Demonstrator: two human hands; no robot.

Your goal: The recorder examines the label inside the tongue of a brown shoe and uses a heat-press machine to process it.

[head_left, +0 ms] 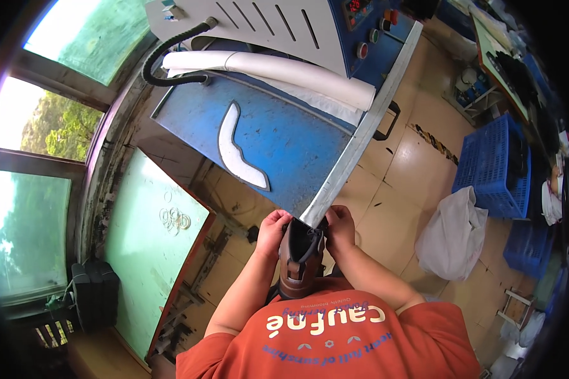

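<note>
A brown shoe [295,271] with a dark collar and lining is held close in front of my body, its opening upward and its heel end toward me. My left hand [274,230] is closed on the shoe's left edge, fingertips pinched together. On the other side, my right hand [340,225] is closed at its right edge, by the dark collar. Between the two hands, the end of a pale metal bar [316,207] meets the shoe's opening and hides its front part. Exactly what the fingertips grip is too small to make out.
Ahead is a machine's blue table [291,145] bearing a curved white piece with grey edging [232,148] and a white fabric roll [297,74]. A green-topped table [148,240] stands left. Right are a blue crate [492,167] and a white sack [452,237] on the tiled floor.
</note>
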